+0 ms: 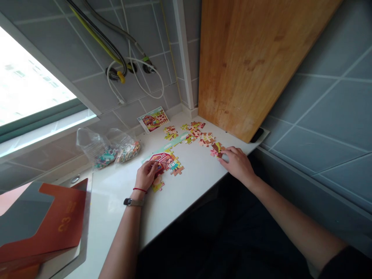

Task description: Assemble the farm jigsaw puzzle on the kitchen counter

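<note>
The closely bent fingers of the left hand (146, 174) are being rested on a partly joined, multicoloured jigsaw with a red barn (164, 159); those of the right hand (237, 164) are being held at a brown-and-yellow jigsaw piece (216, 147). Whether either is gripping cannot be told. Much of the barn is being shown joined; small multicoloured clusters (207, 138) are lying unattached, and apparent further pieces are being contained by clear plastic bags (100, 155). All are being supported by a white tabletop (192, 186), bordered by grey tiled walls (319, 116) and a brown wooden board (241, 69).
</note>
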A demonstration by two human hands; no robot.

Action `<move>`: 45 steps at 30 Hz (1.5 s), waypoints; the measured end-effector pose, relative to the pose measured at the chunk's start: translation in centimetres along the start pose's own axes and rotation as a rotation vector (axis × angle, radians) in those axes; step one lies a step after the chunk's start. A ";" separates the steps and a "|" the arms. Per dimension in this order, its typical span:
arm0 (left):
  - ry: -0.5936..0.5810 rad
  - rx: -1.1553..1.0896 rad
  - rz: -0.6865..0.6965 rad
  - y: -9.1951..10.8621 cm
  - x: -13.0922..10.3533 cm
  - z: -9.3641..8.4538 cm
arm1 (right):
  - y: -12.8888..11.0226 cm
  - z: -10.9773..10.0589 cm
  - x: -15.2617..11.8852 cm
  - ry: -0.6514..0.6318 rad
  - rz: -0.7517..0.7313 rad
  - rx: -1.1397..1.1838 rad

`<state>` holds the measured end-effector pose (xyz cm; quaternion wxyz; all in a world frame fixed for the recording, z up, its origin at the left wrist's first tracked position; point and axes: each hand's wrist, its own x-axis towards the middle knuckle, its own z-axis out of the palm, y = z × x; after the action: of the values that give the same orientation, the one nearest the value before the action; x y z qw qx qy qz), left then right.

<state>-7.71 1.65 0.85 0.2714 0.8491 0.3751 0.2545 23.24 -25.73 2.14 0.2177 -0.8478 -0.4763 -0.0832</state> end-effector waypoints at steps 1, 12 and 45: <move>0.004 -0.006 0.000 0.0 0.0 0.0 | 0.3 0.1 0.4 -0.023 0.010 -0.015; 0.023 -0.039 0.005 -0.6 0.0 0.0 | 0.8 1.6 2.8 -0.077 0.096 0.119; -0.017 -0.004 0.061 -0.1 0.1 -0.5 | -18.1 6.8 1.4 -0.220 -0.507 0.666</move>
<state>-8.05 1.92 1.11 0.2683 0.8617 0.3462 0.2563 8.25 -13.47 1.82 0.4000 -0.5914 -0.6906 0.1152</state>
